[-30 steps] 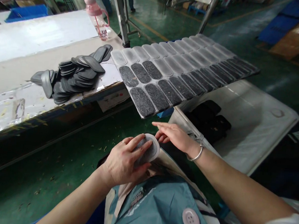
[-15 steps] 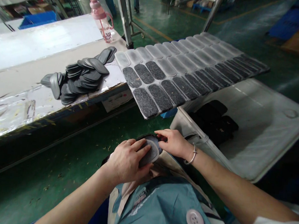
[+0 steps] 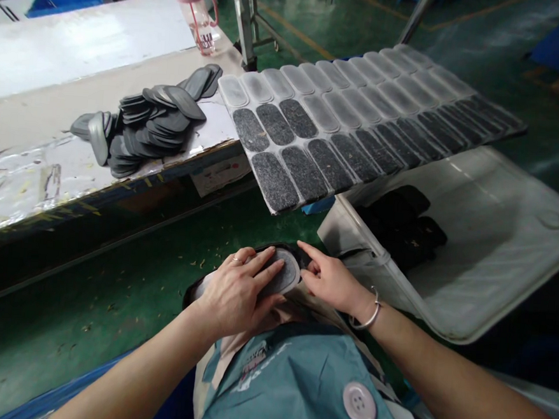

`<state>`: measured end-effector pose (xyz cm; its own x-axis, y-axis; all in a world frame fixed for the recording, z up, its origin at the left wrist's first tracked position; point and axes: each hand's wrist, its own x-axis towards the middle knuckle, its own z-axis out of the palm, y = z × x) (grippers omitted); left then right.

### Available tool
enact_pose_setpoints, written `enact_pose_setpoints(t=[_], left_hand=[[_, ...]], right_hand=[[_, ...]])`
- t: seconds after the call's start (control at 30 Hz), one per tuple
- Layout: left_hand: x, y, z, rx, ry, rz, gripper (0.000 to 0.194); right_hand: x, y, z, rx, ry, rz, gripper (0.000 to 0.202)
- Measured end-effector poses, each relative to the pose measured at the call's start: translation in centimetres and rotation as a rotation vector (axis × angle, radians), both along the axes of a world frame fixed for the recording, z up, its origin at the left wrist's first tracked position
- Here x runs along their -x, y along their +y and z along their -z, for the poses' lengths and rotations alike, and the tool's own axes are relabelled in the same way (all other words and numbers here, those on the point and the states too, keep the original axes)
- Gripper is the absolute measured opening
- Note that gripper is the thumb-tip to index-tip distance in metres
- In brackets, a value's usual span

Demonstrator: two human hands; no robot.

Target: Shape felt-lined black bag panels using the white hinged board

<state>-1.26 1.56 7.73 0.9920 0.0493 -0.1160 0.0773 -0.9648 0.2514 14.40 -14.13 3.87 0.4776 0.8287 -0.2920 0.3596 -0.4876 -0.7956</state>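
A grey oval pad [image 3: 288, 275] with a pale rim lies in a dark-edged piece on my lap. My left hand [image 3: 240, 290] rests flat on the pad, its fingers spread and pressing on the surface. At the pad's right end, my right hand [image 3: 329, 278] touches the dark edge [image 3: 300, 254], index finger stretched out and the other fingers curled. Whether those curled fingers pinch the edge is too small to tell. Beyond my hands is a board [image 3: 312, 149] bearing rows of pale and dark speckled oval pads.
On the left table [image 3: 23, 105] lies a pile of dark grey oval pieces [image 3: 151, 127], with a pink-lidded bottle [image 3: 197, 15] behind. A large whitish bin [image 3: 487, 249] at right holds black pieces [image 3: 403, 224]. Metal posts stand behind the board.
The view has shifted slightly. My right index finger now points outward beyond the dark edge, and its hand sits a little farther right. My left hand stays on the pad.
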Motion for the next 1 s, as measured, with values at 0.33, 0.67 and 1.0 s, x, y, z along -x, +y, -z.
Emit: enact_pose_setpoints(t=[0.33, 0.67, 1.0], left_hand=[[-0.3, 0.5, -0.3, -0.016, 0.097, 0.049, 0.051], [-0.3, 1.2, -0.2, 0.041, 0.128, 0.073, 0.052], [-0.1, 0.7, -0.2, 0.033, 0.098, 0.045, 0.054]], right_hand=[[0.9, -0.1, -0.1, -0.08, -0.069, 0.059, 0.061], [1.7, -2.8, 0.7, -0.417, -0.761, -0.254, 0.018], [-0.3, -2.6, 1.7, -0.685, -0.688, -0.446, 0.027]])
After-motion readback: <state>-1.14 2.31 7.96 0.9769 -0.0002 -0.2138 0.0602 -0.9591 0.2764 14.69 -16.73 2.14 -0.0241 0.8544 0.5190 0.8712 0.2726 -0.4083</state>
